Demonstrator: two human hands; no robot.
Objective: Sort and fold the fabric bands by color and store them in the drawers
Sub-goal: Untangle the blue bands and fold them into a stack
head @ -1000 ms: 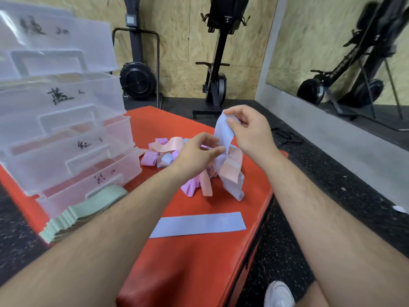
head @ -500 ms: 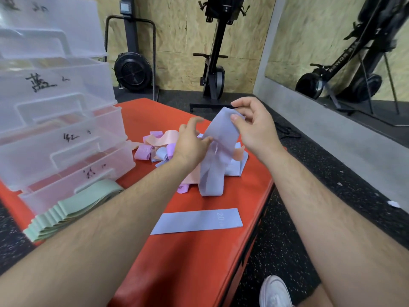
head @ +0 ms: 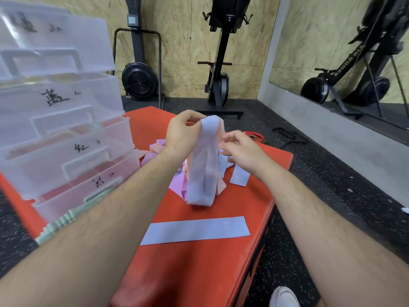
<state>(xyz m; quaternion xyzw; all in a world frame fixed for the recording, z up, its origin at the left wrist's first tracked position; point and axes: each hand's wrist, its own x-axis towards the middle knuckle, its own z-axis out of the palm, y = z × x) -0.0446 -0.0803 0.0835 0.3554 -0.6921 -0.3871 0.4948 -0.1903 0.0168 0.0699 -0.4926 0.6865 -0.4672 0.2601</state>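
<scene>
Left hand (head: 183, 134) pinching blue band (head: 202, 173) top, right hand (head: 241, 149) pinching its edge, band hanging vertical

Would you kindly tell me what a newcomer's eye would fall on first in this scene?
In the centre, the left hand pinches the top of a pale blue band, which hangs as a loop over the mixed pile of bands. The right hand is at the band's edge. A flat blue band lies on the red bench nearer the camera, and clear labelled drawers are stacked at the left.
</scene>
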